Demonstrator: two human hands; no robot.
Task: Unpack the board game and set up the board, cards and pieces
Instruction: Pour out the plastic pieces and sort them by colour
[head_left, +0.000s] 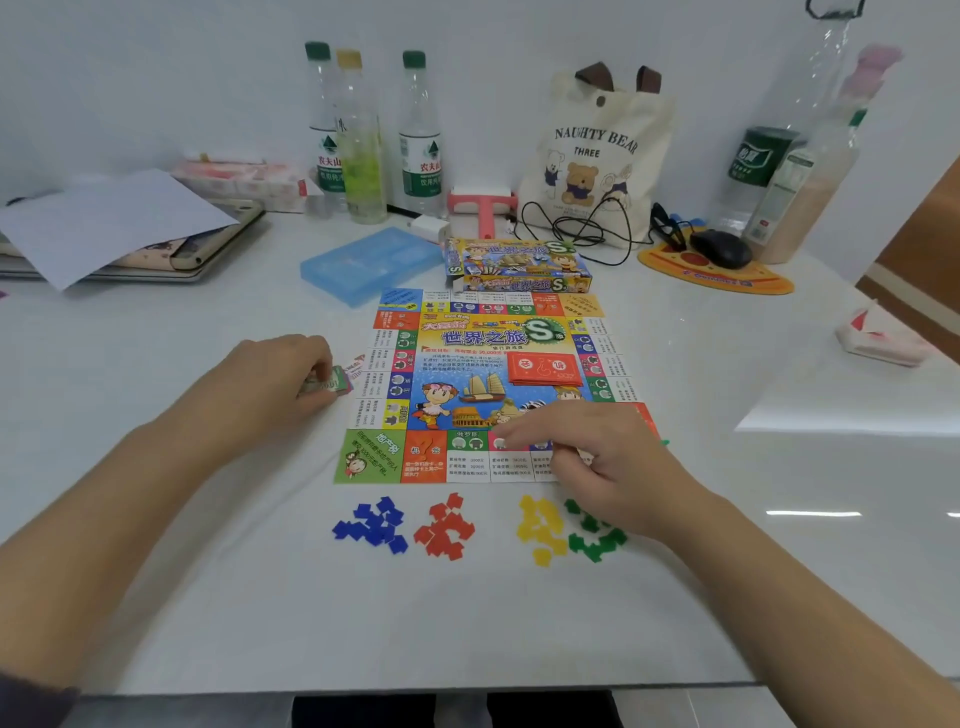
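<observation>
Gripping notes (328, 383) in left hand (280, 371) just off left edge of board (470, 340); right hand (592, 449) curled over near edge, grip unclear.

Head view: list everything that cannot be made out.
Board near right corner: under the right hand.
Whether the right hand holds anything: its curled fingers hide that.
Stack in the left hand: mostly covered by fingers, print blurred.
Green pieces: partly behind the right wrist.
Board's small print: too small.
All in the head view.
</observation>
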